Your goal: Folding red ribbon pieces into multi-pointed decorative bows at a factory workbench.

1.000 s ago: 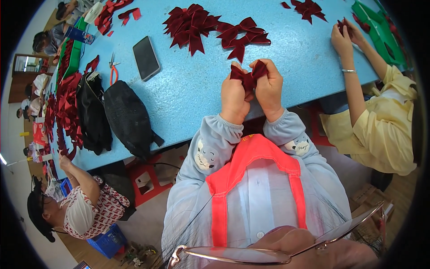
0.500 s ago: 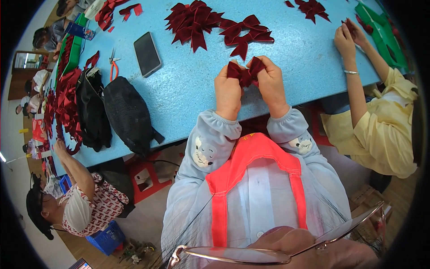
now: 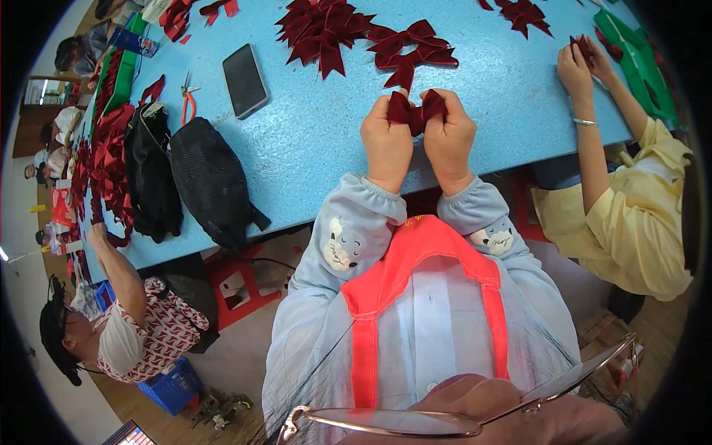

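Observation:
Both my hands grip one dark red velvet bow (image 3: 417, 117) above the near part of the blue table. My left hand (image 3: 387, 144) pinches its left loop, thumb on top. At the right loop, my right hand (image 3: 451, 141) closes the same way. The fingers beneath the bow are mostly hidden, and its tails do not show. Just beyond my hands lie some finished-looking red bows (image 3: 415, 52), and a larger pile of bows (image 3: 322, 33) sits to their left.
A phone (image 3: 245, 81), orange-handled pliers (image 3: 189, 100) and a black mesh bag (image 3: 213, 182) lie on my left, beside red ribbon pieces (image 3: 111, 159). Green trays (image 3: 627, 63) stand at both sides. A co-worker in yellow (image 3: 630, 208) holds a red piece at right; another person (image 3: 148, 326) sits left.
My hands have shifted slightly right and come closer together around the bow. Its loops now look more folded up between my thumbs. The person at left has moved a little.

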`<act>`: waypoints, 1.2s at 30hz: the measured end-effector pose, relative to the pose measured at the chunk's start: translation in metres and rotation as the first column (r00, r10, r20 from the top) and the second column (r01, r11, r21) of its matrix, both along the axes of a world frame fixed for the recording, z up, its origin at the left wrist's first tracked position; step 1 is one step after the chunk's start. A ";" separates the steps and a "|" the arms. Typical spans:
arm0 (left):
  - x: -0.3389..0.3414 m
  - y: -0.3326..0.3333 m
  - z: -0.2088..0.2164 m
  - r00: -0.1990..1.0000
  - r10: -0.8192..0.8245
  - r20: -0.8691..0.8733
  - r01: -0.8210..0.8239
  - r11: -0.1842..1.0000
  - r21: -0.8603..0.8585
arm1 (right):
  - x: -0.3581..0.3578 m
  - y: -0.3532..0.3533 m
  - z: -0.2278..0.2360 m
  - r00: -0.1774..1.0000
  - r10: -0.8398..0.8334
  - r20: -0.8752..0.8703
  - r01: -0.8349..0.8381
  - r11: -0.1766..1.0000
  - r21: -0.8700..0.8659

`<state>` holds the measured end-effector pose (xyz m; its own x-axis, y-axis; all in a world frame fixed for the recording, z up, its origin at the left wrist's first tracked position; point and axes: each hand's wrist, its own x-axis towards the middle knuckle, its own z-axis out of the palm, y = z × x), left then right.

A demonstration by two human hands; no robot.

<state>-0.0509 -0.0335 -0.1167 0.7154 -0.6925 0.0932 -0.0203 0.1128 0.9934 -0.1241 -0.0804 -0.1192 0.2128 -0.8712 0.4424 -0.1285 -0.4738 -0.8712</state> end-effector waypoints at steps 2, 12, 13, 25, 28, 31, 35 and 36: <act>0.001 0.001 -0.002 1.000 -0.016 -0.010 0.016 1.000 0.010 | -0.001 -0.003 0.000 0.998 0.050 0.028 -0.052 0.996 0.071; 0.012 0.008 0.011 0.907 -0.085 -0.412 0.128 0.989 0.078 | -0.017 -0.025 0.006 0.887 0.426 0.175 -0.459 0.787 0.412; 0.012 0.008 0.010 0.907 -0.085 -0.413 0.128 0.989 0.078 | -0.016 -0.024 0.008 0.888 0.426 0.174 -0.459 0.787 0.413; 0.008 0.010 0.028 0.761 -0.262 -0.593 0.369 0.927 0.063 | -0.014 -0.023 0.008 0.990 0.040 -0.136 -0.080 0.949 -0.305; 0.006 0.005 0.020 0.689 -0.214 -0.693 0.285 0.958 -0.012 | -0.017 -0.022 0.016 0.934 0.354 0.051 -0.357 0.932 0.070; 0.012 0.002 0.016 0.607 -0.203 -0.769 0.248 0.967 -0.060 | -0.027 -0.025 0.019 0.873 0.441 0.209 -0.479 0.855 0.198; 0.009 0.000 0.016 0.526 -0.168 -0.834 0.183 0.980 -0.082 | -0.037 -0.020 0.016 0.874 0.447 0.192 -0.484 0.840 0.246; 0.008 0.000 0.016 0.506 -0.151 -0.849 0.159 0.984 -0.080 | -0.038 -0.018 0.016 0.890 0.433 0.141 -0.455 0.857 0.243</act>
